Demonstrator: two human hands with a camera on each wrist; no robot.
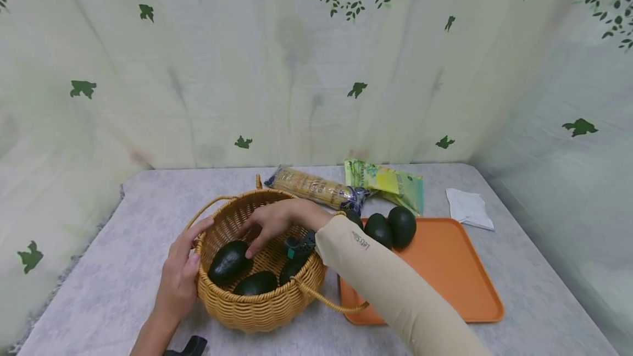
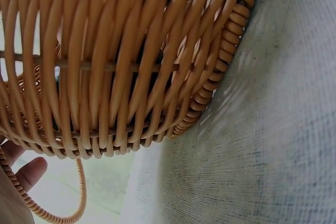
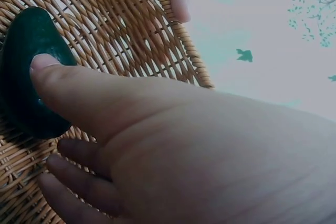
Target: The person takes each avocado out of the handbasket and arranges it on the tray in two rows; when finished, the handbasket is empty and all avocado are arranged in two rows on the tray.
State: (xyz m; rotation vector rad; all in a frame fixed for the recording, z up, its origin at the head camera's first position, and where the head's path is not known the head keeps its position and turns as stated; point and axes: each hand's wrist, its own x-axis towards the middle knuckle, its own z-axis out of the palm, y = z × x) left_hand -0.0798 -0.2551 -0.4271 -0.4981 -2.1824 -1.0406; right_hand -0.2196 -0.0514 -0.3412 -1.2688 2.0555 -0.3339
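A woven wicker basket [image 1: 257,304] stands on the grey table, and its wall fills the left wrist view [image 2: 105,66]. Three dark green avocados lie inside it [image 1: 229,261] [image 1: 255,283] [image 1: 292,269]. My right hand [image 1: 252,240] reaches into the basket with its fingers relaxed and spread. In the right wrist view its thumb [image 3: 58,74] touches the left avocado [image 3: 23,40]. My left hand [image 1: 182,268] holds the basket's left rim. An orange tray [image 1: 445,273] to the right carries avocados [image 1: 378,229] [image 1: 402,226] at its far corner.
Behind the basket lie a packet of crackers [image 1: 316,187] and a green packet [image 1: 388,180]. A white folded cloth [image 1: 468,209] sits at the far right. Leaf-print curtains close in the table at the back and on both sides.
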